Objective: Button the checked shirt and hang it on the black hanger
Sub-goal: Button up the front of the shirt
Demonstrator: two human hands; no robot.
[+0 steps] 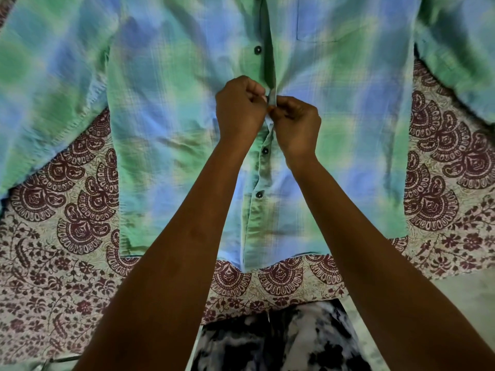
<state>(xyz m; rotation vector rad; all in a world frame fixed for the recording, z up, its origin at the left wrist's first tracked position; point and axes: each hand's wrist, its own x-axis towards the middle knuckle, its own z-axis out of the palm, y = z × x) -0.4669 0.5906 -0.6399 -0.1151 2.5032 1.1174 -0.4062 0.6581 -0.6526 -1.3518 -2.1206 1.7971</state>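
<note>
Green-and-blue checked cloth fills the head view: the checked shirt [187,116] is laid flat, front up, on a paisley-printed bedsheet [67,263], collar end away from the person and hem nearest. Its placket [269,62] runs as the long axis straight away from the body, and both hands are met on it at mid-length. The left hand [239,108] is curled and pinches the button-side edge; the right hand [297,124] is curled and pinches the overlapping edge just beside it, fingertips touching across the seam. The button being worked is hidden between the fingers. Two dark buttons [265,150] nearer the hem appear fastened; one further button [257,49] lies beyond the grip, toward the collar, where the placket stands slightly open. The coming work is therefore judged to lie farther along the axis, equally near both hands. No black hanger is seen.
</note>
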